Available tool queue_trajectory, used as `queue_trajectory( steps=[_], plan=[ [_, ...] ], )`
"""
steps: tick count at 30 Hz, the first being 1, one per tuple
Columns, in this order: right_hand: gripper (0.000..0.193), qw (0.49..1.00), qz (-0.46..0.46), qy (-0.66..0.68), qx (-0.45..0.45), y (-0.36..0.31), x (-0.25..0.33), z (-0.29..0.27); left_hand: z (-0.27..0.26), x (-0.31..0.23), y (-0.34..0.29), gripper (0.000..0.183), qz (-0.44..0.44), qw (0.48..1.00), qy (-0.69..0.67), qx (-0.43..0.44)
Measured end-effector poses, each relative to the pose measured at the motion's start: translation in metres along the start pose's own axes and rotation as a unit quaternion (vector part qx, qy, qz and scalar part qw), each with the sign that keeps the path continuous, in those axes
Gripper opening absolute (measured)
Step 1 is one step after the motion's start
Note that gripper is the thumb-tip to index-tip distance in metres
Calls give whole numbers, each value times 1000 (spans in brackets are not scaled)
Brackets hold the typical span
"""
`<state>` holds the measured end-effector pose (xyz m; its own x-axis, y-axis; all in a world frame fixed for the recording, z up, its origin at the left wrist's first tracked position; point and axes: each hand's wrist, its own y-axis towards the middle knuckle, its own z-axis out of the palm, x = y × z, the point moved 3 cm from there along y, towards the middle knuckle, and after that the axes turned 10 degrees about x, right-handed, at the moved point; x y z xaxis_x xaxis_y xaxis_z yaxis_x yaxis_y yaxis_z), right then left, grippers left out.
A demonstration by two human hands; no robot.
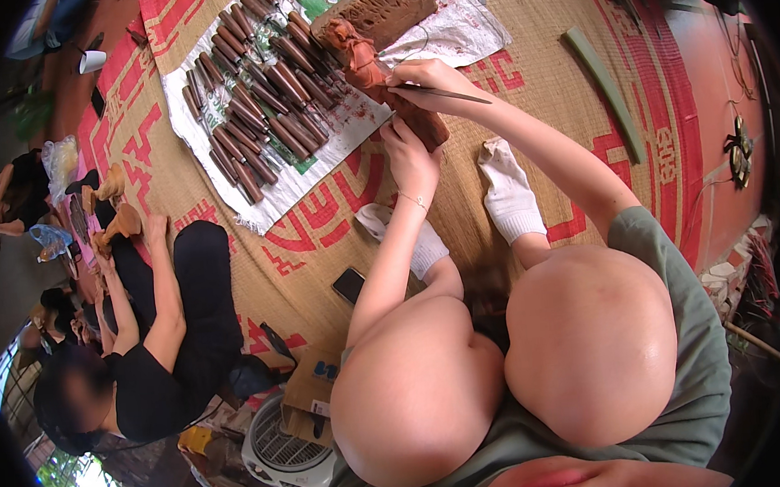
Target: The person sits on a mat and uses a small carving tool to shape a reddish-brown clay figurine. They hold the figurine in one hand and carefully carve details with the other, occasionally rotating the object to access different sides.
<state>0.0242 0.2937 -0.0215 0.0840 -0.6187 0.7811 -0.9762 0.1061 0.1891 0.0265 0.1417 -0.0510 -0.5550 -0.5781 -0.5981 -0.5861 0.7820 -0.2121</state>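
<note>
A reddish-brown carved figure (pixel 361 57) lies slanting in front of me, its lower part running down toward my feet. My left hand (pixel 413 159) is closed around the edge of that lower part. In my right hand (pixel 433 76), pinched like a pen, is a thin dark stick-like tool (pixel 452 93); its tip is hidden at the figure's side. Just beyond stands a brown block (pixel 383 10) with a rough carved surface. To the left, rows of chisels with dark wooden handles (pixel 287 83) cover a white sheet (pixel 265 209).
A red-patterned straw mat (pixel 458 175) spreads beneath. On it are a phone (pixel 349 285) by my left foot and a green strip (pixel 604 93) at right. Another person (pixel 159 368) sits at left, handling a light wooden piece (pixel 123 221). A white fan (pixel 287 445) stands lower left.
</note>
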Motion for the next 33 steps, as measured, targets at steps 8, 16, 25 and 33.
queue_trajectory(
  steps=[8,16,25,33],
  plan=[
    [11,998,4,42,-36,5,-4,-6,0,-2,1,88,-6,1000,2,-2],
    [12,997,-7,-13,-78,40,-12,-27,-1,-2,1,86,-29,999,9,17],
    [14,999,11,0,-49,38,-2,-30,0,1,-1,90,-47,998,28,32],
    [15,998,40,-38,39,31,-2,-25,1,-1,1,89,-21,999,27,11]
  ],
)
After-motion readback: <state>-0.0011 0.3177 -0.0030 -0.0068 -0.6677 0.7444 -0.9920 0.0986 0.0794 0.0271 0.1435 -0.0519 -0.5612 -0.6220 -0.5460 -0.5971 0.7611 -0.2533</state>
